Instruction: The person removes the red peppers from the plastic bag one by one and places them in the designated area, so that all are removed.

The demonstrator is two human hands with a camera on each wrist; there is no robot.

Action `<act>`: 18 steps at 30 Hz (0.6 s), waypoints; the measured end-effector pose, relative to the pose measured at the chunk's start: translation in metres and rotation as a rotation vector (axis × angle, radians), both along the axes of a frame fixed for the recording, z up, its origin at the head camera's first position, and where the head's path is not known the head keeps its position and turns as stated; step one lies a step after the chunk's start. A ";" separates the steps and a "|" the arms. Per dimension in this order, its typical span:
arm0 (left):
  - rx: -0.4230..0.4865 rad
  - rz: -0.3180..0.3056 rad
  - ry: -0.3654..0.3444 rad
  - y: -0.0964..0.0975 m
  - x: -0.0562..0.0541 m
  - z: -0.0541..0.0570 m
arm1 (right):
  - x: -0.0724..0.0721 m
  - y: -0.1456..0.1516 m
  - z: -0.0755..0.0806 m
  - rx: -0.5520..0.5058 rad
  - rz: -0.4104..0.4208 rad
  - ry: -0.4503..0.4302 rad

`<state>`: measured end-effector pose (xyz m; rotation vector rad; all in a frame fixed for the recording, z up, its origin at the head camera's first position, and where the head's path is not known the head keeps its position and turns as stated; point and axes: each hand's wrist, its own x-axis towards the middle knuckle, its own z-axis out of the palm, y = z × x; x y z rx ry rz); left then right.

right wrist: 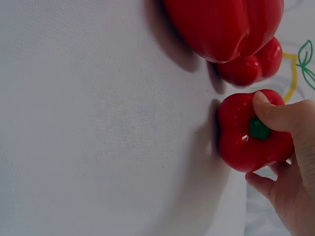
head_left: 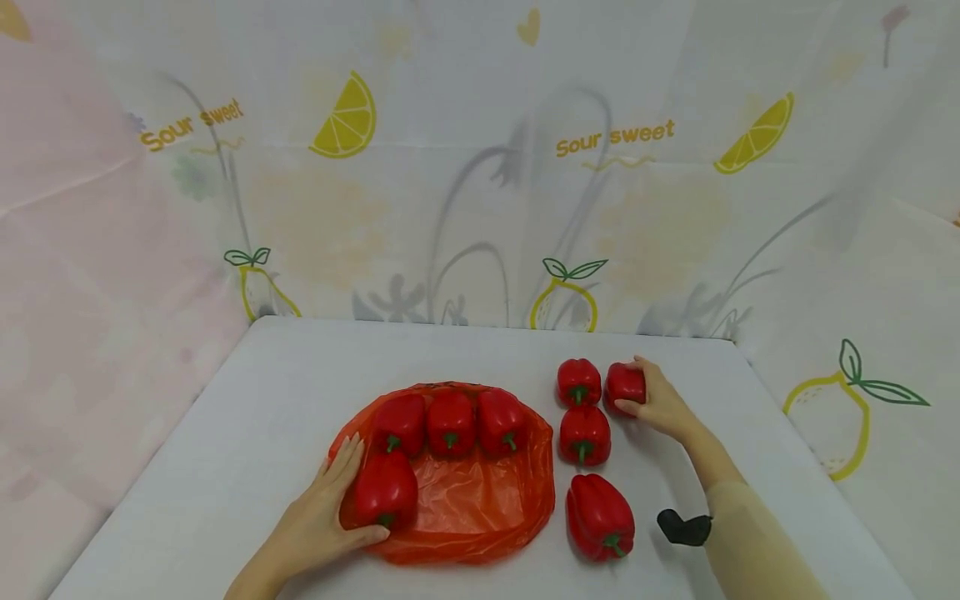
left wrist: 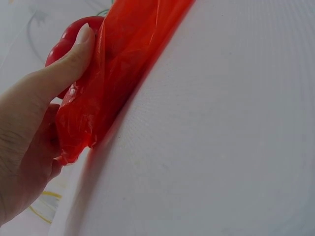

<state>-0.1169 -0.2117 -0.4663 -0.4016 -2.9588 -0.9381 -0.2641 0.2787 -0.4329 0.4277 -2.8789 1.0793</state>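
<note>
My right hand (head_left: pixel 663 407) grips a red bell pepper (head_left: pixel 624 388) at the back right of the table. In the right wrist view its thumb lies beside the green stem, and the pepper (right wrist: pixel 251 130) is on or just above the tabletop. My left hand (head_left: pixel 322 508) holds the front-left bell pepper (head_left: pixel 387 490) in an open orange-red plastic bag (head_left: pixel 480 500), thumb at its stem end and fingers along its left side. The left wrist view shows the thumb on this pepper (left wrist: pixel 74 37), with bag film (left wrist: pixel 118 59) by the palm. Three more bell peppers (head_left: pixel 452 421) line the bag's back.
Between bag and right hand, two bell peppers (head_left: pixel 585 435) stand one behind the other. Another larger bell pepper (head_left: pixel 600 517) lies nearer the front. The white table (head_left: pixel 247 433) meets a printed cloth backdrop (head_left: pixel 465 208). A black band (head_left: pixel 684 527) shows at the right sleeve.
</note>
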 end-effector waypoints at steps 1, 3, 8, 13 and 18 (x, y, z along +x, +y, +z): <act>0.001 0.000 -0.004 0.000 0.000 0.000 | 0.000 0.000 0.000 -0.005 -0.010 -0.003; 0.002 0.000 -0.010 0.000 0.000 0.000 | 0.001 0.000 -0.001 -0.010 -0.016 0.007; 0.002 0.001 -0.006 -0.001 0.000 0.000 | 0.002 0.002 -0.004 0.021 -0.020 0.035; 0.006 -0.005 -0.006 0.000 0.000 0.000 | 0.008 0.001 -0.001 0.056 -0.079 0.107; 0.001 0.001 -0.010 0.000 0.000 -0.001 | 0.021 -0.006 0.011 0.017 -0.162 0.212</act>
